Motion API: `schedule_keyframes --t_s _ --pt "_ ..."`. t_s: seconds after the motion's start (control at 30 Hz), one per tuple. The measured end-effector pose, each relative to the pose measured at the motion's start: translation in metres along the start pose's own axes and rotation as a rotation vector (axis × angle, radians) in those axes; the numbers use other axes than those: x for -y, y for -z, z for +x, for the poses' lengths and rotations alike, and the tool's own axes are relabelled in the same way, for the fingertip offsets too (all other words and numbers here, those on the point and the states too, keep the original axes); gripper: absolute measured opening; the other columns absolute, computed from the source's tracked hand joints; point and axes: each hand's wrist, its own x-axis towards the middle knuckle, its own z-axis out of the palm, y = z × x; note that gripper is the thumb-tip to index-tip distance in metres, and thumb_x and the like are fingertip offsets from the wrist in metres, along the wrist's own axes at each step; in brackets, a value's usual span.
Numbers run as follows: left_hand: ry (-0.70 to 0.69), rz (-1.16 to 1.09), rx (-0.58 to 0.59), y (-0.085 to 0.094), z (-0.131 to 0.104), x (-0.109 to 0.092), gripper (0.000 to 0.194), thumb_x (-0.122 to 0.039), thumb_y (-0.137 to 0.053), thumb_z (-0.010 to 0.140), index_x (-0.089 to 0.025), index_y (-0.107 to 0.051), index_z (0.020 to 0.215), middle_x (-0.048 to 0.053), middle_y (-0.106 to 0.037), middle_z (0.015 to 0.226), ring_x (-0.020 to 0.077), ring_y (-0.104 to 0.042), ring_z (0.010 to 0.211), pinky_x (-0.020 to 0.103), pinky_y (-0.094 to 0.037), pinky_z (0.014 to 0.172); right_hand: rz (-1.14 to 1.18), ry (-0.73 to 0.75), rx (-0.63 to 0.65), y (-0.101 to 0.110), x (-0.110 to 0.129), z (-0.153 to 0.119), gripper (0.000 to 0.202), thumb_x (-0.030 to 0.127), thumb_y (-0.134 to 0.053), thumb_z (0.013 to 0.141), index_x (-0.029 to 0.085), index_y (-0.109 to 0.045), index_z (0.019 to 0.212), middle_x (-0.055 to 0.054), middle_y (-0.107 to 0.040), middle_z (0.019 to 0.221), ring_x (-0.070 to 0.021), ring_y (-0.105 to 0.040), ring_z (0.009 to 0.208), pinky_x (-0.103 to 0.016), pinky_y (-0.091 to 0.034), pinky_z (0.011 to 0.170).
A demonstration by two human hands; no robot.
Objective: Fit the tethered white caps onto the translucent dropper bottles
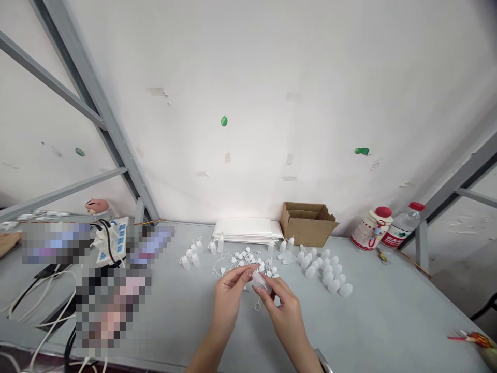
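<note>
In the middle of the table, my right hand (pixel 282 301) is closed around a small translucent plastic bottle (pixel 261 282), which is tilted. My left hand (pixel 232 290) pinches at the bottle's upper end; its fingertips partly hide what is there. A thin white ring (pixel 257 305) dangles under the bottle. Just beyond my hands lies a loose pile of small white caps with looped straps (pixel 248 256). To the right stand rows of similar capless-looking bottles (pixel 328 269). Several bottles with looped caps (pixel 191 256) stand to the left of the pile.
Against the wall are a stack of white sheets or packets (pixel 248 231) and an open cardboard box (pixel 306 225). A red-and-white flask (pixel 370 229) and a water bottle (pixel 402 227) stand at right. A power strip (pixel 112 243) with cables lies left, near another person's hand (pixel 10 242).
</note>
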Motion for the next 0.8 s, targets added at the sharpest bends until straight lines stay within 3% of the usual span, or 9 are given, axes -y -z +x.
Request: schedule_keyframes --t_s 0.17,0.3,0.5,0.8 --pt "0.063 -0.197 0.017 -0.006 -0.004 -0.008 0.033 -0.03 -0.072 0.066 -0.019 -0.066 0.097 0.008 -0.073 0.091 0.023 -0.063 0.096 0.035 -0.045 0.088 -0.045 0.115 -0.069 0.0 0.007 -0.005 0.032 0.024 -0.053 0.086 0.022 -0.058 0.117 -0.005 -0.06 0.081 -0.0131 -0.054 0.06 -0.022 -0.048 0.049" --pt "0.121 -0.301 0.057 -0.007 -0.005 -0.012 0.037 -0.026 -0.073 0.065 -0.02 -0.064 0.101 0.008 -0.071 0.096 0.0224 -0.061 0.101 0.034 -0.042 0.091 -0.109 0.211 -0.106 0.0 0.007 -0.006 0.031 0.021 -0.051 0.087 0.023 -0.056 0.118 -0.007 -0.059 0.085 -0.0144 -0.055 0.064 -0.021 -0.045 0.043" --pt "0.085 -0.328 0.053 -0.01 -0.007 -0.018 0.045 -0.029 -0.07 0.069 -0.022 -0.059 0.111 0.008 -0.07 0.096 0.0236 -0.056 0.108 0.035 -0.04 0.093 -0.262 0.348 -0.145 0.001 0.01 -0.003 0.026 0.016 -0.051 0.086 0.018 -0.056 0.112 -0.007 -0.057 0.081 -0.0171 -0.056 0.071 -0.029 -0.05 0.06" --pt "0.155 -0.324 0.136 -0.014 -0.01 -0.028 0.041 -0.027 -0.071 0.068 -0.023 -0.06 0.108 0.006 -0.068 0.097 0.0214 -0.054 0.108 0.029 -0.039 0.088 -0.276 0.394 -0.145 0.003 0.019 -0.001 0.029 0.011 -0.05 0.086 0.017 -0.052 0.115 -0.005 -0.054 0.077 -0.016 -0.051 0.067 -0.029 -0.047 0.057"
